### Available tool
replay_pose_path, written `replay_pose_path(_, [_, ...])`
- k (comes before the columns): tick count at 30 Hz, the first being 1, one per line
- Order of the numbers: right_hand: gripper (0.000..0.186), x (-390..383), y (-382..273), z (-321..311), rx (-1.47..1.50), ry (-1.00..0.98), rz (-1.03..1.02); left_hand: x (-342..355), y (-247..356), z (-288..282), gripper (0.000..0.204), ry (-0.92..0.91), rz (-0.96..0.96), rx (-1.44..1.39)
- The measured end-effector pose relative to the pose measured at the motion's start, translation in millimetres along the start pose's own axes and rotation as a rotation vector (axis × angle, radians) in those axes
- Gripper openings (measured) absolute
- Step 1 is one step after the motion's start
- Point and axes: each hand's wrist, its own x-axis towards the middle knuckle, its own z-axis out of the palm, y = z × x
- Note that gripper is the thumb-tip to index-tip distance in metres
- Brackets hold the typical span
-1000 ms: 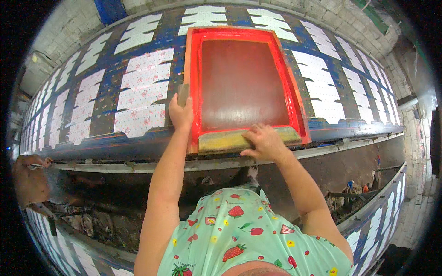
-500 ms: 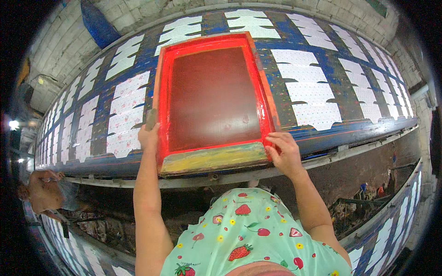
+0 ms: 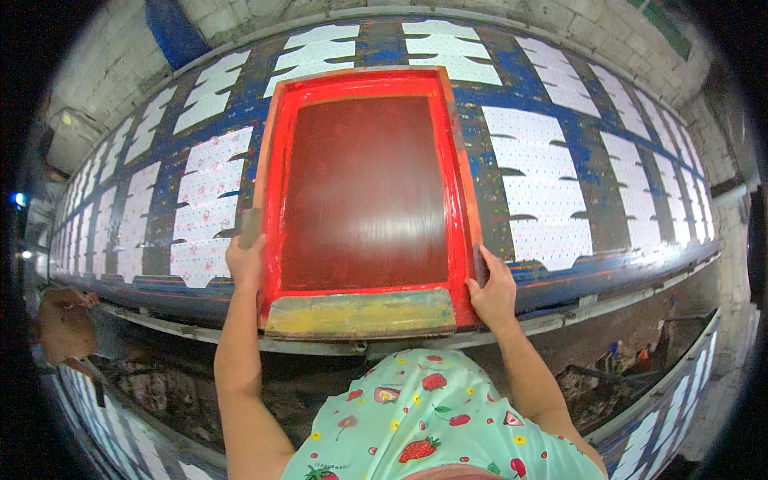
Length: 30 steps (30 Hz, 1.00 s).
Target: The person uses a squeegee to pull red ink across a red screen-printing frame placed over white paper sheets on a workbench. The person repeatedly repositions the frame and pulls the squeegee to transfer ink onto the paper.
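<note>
A screen-printing frame with red-painted inner edges and a dark maroon mesh lies over the long printing table in front of me. A yellow-green smeared strip runs across its near end. My left hand is closed around the left side of the frame, beside a small brown block fixed there. My right hand grips the right side near the front corner, fingers on the outer edge and thumb inward. Beneath the frame, the table surface is hidden.
White cut fabric pieces with small printed dots lie in two rows along the blue-stained table. A block wall stands beyond it. Behind me at the left is another person, near a second table with white pieces.
The frame has come nearer to me in the view and sits squarer than before. My right hand has moved from the near corner to a fuller grip on the frame's right side.
</note>
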Motion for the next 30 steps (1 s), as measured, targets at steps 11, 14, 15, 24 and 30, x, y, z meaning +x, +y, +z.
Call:
replay_pose_path(11, [0.061, 15.0, -20.0, -9.8, 0.038, -0.001, 0.007, 0.0, -5.4, -2.0, 0.041, -0.059, -0.099, -0.077])
replay_pose_path(14, [0.060, 21.7, -30.1, -30.7, 0.065, 0.038, -0.098, 5.2, -0.1, -9.5, 0.039, -0.109, -0.160, -0.195])
replay_pose_path(15, [0.060, 23.0, -32.3, -38.8, 0.080, 0.063, -0.133, 4.6, 4.2, -13.1, 0.037, -0.126, -0.185, -0.273])
replay_pose_path(24, [0.054, 55.2, 38.7, -101.9, 0.046, 0.098, -0.061, -37.0, 96.4, 35.1, 0.031, -0.151, -0.203, -0.458])
replay_pose_path(30, [0.060, 67.6, 153.5, -157.6, 0.040, 0.128, 0.074, -113.4, 163.3, 125.8, 0.031, -0.134, -0.125, -0.489])
